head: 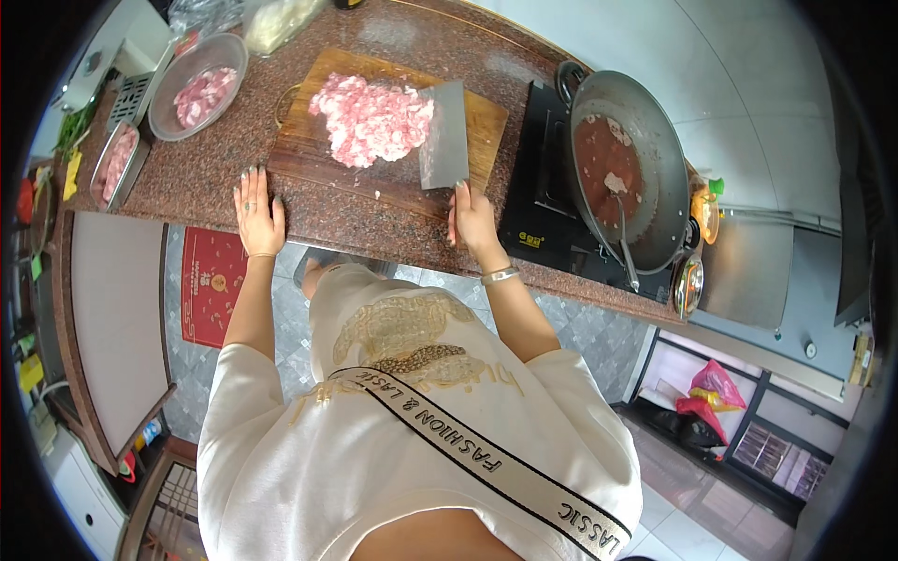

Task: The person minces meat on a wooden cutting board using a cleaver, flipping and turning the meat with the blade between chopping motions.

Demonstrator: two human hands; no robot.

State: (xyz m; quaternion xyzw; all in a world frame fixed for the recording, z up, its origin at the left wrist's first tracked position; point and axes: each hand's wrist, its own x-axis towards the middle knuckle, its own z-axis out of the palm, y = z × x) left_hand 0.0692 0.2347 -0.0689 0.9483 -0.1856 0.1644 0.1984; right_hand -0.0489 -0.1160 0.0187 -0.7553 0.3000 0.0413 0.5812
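Observation:
My right hand [474, 219] grips the handle of a metal cleaver [449, 133], whose broad blade rests over the right part of a wooden cutting board [487, 126]. Against the blade's left side lies a heap of chopped raw meat [372, 120], pink with pale fat, and a few small bits lie near the board's front. My left hand [259, 216] is laid flat on the counter's front edge, left of the board, fingers a little apart and holding nothing.
On the right, a large wok [659, 175] with reddish liquid and a metal spoon [626, 245] sits on a black cooktop [523, 203]. At left stand a plastic bowl of meat pieces [235, 59] and a metal tray of meat [133, 172]. Plastic bags [277, 24] lie behind.

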